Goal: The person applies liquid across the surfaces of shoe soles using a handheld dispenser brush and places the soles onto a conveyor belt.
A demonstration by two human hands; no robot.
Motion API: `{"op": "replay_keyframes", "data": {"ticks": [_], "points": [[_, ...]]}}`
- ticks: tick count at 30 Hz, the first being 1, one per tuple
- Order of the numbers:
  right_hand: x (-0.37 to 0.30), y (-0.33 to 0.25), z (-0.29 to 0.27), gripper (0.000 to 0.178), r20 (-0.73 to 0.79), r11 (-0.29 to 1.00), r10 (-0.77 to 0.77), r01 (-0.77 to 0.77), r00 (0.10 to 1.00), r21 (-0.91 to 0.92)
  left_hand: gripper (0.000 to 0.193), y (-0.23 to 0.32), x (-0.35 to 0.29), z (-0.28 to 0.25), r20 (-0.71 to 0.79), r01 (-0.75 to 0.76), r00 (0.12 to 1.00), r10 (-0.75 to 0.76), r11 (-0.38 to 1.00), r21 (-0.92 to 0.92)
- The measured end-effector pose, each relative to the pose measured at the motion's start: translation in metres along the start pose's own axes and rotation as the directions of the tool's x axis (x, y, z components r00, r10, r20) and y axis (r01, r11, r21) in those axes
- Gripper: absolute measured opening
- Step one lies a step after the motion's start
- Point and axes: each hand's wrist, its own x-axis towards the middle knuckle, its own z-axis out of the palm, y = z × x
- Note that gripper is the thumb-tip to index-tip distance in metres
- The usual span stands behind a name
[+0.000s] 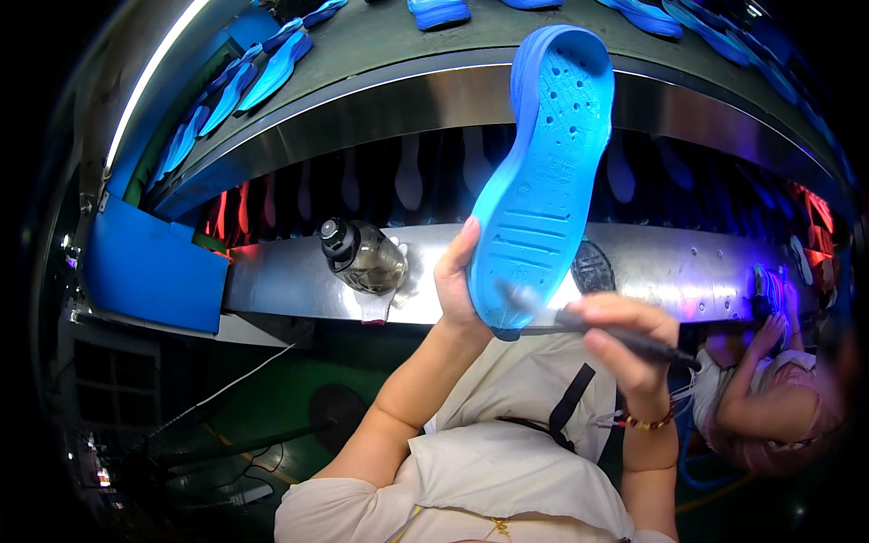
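Holding 1 blue sole (545, 195) in left hand (459, 281), 1 dark tool (668, 352) in right hand (645, 376)

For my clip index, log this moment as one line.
left hand: holding blue shoe sole | right hand: holding dark-handled tool over sole's near end, contact too blurred to tell | bottle: on metal ledge

Shoe sole (543, 195), centre, with the left hand (459, 276) at its left edge; right hand (634, 339) and handled tool (654, 348) at near right. Bottle (378, 261) on the metal ledge (665, 271), left. Far: belt (371, 56) bearing further soles (276, 74). Co-worker (769, 407), near right.
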Motion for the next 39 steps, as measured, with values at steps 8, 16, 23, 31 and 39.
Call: {"op": "replay_keyframes", "data": {"ticks": [8,16,23,31,39], "points": [[0.012,0.001,-0.011,0.016,0.128,0.956,-0.152,0.179,0.980,-0.231,0.048,0.006,0.005,0.007,-0.045,0.062,0.997,-0.059,0.994,0.086],[0.008,-0.011,-0.021,0.022,0.354,0.910,-0.160,0.277,0.921,-0.310,0.047,0.014,0.012,0.000,0.020,0.482,0.876,-0.482,0.874,-0.059],[0.016,-0.021,-0.035,0.018,0.619,0.869,0.049,0.272,0.783,-0.413,0.048,0.020,0.005,0.017,-0.332,0.712,0.702,-0.630,0.605,0.358],[0.016,-0.026,-0.060,0.017,0.691,0.841,0.223,0.223,0.688,-0.494,0.058,0.020,0.004,0.010,-0.413,0.796,0.589,-0.694,0.412,0.443],[0.023,-0.028,-0.085,0.019,0.643,0.833,0.261,0.168,0.720,-0.527,0.058,0.027,0.004,0.011,-0.491,0.762,0.646,-0.585,0.454,0.461]]}}
